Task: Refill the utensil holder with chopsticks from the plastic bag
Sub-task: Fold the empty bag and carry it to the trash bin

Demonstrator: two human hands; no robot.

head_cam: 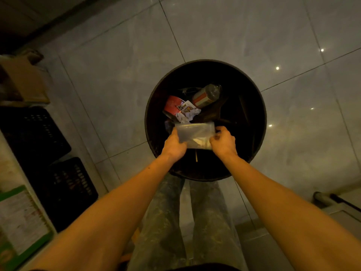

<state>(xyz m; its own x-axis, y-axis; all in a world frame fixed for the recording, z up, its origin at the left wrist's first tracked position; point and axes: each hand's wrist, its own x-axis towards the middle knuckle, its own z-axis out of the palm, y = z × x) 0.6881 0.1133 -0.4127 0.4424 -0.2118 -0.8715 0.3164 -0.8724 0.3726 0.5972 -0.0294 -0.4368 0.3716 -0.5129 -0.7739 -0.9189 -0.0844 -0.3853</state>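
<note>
Left hand [174, 145] and right hand [223, 142] each grip an end of the bag [195, 134]; it hangs above the bin [156, 106] on the floor [117, 75].

We saw open floor [304, 118] right of the bin [205, 176]; black crates [37, 133] crowded the left; litter [187, 112] and the plastic bag [193, 133] occupied the bin's left half.

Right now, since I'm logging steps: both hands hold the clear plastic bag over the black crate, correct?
The container is wrong. In the head view, the left hand and right hand hold the clear plastic bag over the round dark bin.
</note>
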